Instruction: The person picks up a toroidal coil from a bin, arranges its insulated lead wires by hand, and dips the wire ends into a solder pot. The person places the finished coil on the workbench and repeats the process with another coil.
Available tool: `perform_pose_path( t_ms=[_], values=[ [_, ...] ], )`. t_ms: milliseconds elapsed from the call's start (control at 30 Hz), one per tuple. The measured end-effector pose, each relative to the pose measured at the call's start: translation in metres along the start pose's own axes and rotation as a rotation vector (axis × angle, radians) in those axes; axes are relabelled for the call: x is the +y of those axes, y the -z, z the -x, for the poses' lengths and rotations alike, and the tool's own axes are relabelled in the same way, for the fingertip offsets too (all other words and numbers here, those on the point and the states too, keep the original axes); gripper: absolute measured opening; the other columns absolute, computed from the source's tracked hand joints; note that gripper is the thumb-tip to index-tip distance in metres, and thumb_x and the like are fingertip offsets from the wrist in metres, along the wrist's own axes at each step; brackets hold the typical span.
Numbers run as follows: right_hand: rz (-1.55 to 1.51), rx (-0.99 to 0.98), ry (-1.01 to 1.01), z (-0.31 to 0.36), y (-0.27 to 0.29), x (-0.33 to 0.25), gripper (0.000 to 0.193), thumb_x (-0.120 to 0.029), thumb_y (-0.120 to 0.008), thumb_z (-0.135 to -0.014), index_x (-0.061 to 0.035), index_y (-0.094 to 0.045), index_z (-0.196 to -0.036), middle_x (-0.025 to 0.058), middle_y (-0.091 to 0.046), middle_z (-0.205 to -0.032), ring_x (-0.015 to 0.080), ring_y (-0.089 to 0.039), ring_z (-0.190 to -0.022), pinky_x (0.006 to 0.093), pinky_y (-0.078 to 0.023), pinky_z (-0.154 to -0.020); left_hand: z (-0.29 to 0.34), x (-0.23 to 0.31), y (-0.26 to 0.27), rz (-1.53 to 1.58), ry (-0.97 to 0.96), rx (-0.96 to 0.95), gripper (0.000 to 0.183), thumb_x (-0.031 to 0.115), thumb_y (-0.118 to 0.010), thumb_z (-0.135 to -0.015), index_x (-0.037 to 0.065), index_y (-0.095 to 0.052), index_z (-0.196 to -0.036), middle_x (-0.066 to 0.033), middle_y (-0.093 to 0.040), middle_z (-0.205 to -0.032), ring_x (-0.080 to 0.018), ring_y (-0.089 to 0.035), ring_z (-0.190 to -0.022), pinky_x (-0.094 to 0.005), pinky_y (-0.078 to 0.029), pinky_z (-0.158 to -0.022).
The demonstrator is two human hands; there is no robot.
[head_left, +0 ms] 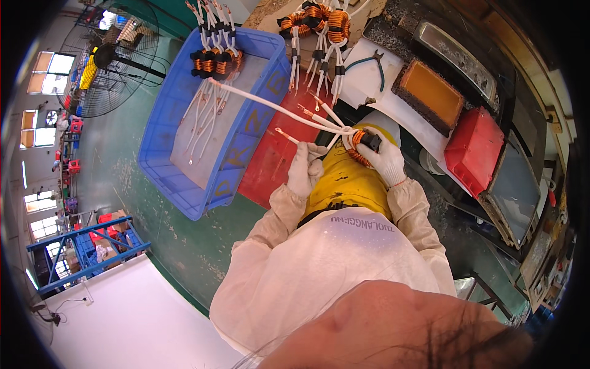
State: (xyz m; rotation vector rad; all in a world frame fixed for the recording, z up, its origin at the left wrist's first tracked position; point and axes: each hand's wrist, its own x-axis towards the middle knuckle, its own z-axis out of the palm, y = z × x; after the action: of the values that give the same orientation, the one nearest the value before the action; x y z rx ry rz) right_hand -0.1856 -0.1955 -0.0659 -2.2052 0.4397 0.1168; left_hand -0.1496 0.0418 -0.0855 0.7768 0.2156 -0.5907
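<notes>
Copper coil [358, 147] gripped in right hand [386, 161], left hand [305, 169] pinching its white lead [289, 136]

The scene is bright with daylight from the windows [43, 64], far left of the blue crate [212, 117]. Shadows are soft. Edges bend strongly, the rim is black, and the near head at the bottom is blurred.

A workbench [393, 18] runs across the upper right of the frame. On it lie a white sheet [362, 80] bearing teal-handled pliers [375, 64], a bunch of copper coils [316, 21] with white leads at top centre, an orange-topped block [430, 92], and a red box [473, 150] further right.
</notes>
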Motion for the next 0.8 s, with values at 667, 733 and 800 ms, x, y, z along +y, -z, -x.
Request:
perform_pose_path(
  t_ms=[667,733,800],
  values=[
    [0.05,-0.019,0.019,0.009,0.002,-0.015,0.061,-0.048,-0.069,-0.079,-0.0165,-0.058,-0.13,0.0183,-0.07,-0.102,0.0342,-0.069,-0.094,0.0381,-0.053,-0.081,-0.046,0.001,0.056,0.102,0.102,0.188,0.041,0.046,-0.048,-0.101,0.008,-0.061,-0.108,-0.0077,-0.066,-0.087,-0.0065,-0.05,-0.06,-0.0191,-0.047,-0.055],
    [0.057,-0.012,0.003,0.009,0.003,-0.015,0.061,-0.048,-0.069,-0.079,-0.0164,-0.058,-0.13,0.0181,-0.07,-0.102,0.0341,-0.069,-0.094,0.0379,-0.053,-0.081,-0.059,0.0,0.045,0.04,0.076,0.143,0.041,0.046,-0.049,-0.101,0.007,-0.061,-0.108,-0.0074,-0.066,-0.086,-0.007,-0.052,-0.061,-0.0191,-0.047,-0.054],
    [0.052,-0.022,0.005,0.009,0.003,-0.015,0.06,-0.047,-0.069,-0.079,-0.0159,-0.058,-0.13,0.0179,-0.07,-0.101,0.0335,-0.069,-0.093,0.0372,-0.053,-0.08,-0.076,0.0,0.043,-0.022,0.054,0.091,0.042,0.046,-0.05,-0.101,0.006,-0.061,-0.109,-0.0072,-0.065,-0.085,-0.0076,-0.054,-0.061,-0.0192,-0.047,-0.053]
  ],
)
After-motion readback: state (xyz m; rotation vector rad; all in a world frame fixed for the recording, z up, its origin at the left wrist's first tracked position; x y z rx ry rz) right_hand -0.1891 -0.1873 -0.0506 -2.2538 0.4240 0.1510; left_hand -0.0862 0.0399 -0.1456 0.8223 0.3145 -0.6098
